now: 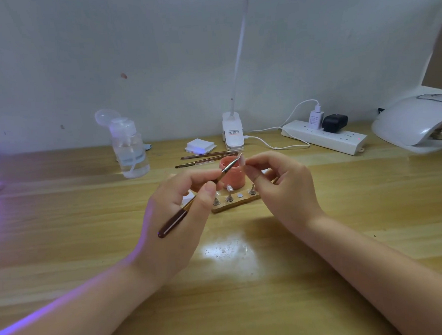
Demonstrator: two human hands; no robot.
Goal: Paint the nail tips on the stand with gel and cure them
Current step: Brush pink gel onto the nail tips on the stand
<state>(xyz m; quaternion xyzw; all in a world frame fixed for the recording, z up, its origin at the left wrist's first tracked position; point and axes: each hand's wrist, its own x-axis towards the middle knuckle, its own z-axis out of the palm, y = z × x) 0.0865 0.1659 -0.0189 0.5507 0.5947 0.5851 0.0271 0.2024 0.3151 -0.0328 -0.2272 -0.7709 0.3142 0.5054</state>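
Light wooden desk (88, 229), grey wall behind. Above small wooden nail stand (234, 204): L hand (181, 212) grips brown-handled brush (191, 203); R hand (281, 186) pinches pale nail tip (241, 161).

Pump bottle (129, 147) left, desk lamp clip (232, 131) centre, power strip (325, 137) w/ two plugs (rear right).

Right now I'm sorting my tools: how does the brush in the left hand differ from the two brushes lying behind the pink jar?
The held brush is gripped by the left hand and slants upward, its tip at the nail tip pinched in the right hand. The two spare brushes lie flat on the table, nearly level, untouched. The held brush is in use; the spare brushes are idle. All have dark brown handles and thin shafts.
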